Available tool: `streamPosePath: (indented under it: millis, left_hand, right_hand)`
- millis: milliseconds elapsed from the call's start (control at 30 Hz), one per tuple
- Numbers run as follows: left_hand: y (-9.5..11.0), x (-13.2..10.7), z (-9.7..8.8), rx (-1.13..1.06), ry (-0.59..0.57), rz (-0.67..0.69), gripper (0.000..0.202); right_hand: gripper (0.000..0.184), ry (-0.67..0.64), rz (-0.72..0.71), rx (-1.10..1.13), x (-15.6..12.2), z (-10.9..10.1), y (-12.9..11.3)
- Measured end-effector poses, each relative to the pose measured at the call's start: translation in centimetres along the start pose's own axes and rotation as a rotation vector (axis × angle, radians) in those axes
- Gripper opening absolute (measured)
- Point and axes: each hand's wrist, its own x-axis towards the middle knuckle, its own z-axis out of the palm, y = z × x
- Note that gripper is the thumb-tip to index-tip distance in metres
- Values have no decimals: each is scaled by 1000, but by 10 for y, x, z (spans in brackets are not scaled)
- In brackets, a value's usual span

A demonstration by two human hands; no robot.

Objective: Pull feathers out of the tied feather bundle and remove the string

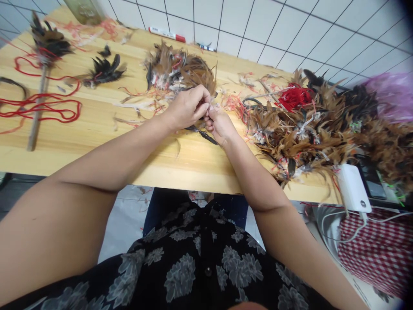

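My left hand (189, 107) and my right hand (219, 122) meet over the middle of the wooden table (155, 159), fingers pinched together. What lies between the fingertips is too small to make out. Dark feathers (206, 137) show just below the hands, and I cannot tell whether they are held or lie on the wood. Behind my left hand sits a pile of brown feathers (183, 69) with whitish quill ends. A small cluster of black feathers (105, 71) lies farther left.
At left, a stick (38, 112) topped with dark feathers lies by looped red cord (64, 103). A large feather heap (300, 133) with a red string bundle (295, 97) covers the right side. A white power bank (353, 187) sits at the front right edge; markers (166, 34) lie along the tiled wall.
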Motion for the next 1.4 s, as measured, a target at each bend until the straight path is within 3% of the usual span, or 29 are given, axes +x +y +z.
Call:
streamPosePath:
  millis: [400,733,1133,1233,1400]
  left_hand:
    - [9,-3,-1,-83,89,-28,14]
    - [13,2,1,-303,60,-127,19]
    - [17,2,-5,-211,98,-145,10]
    - [11,4,-7,-142,36,-106,4]
    - [13,6,-15,-110,-59,-47,13]
  right_hand:
    - [47,-13,8,-6,-4,1,-1]
    - [43,24,11,34,-1,3,-1]
    - [43,37,-40,-53,-2,5,3]
    - [43,35,-56,-80,-3,5,2]
    - [40,22,-92,-80,-4,2,0]
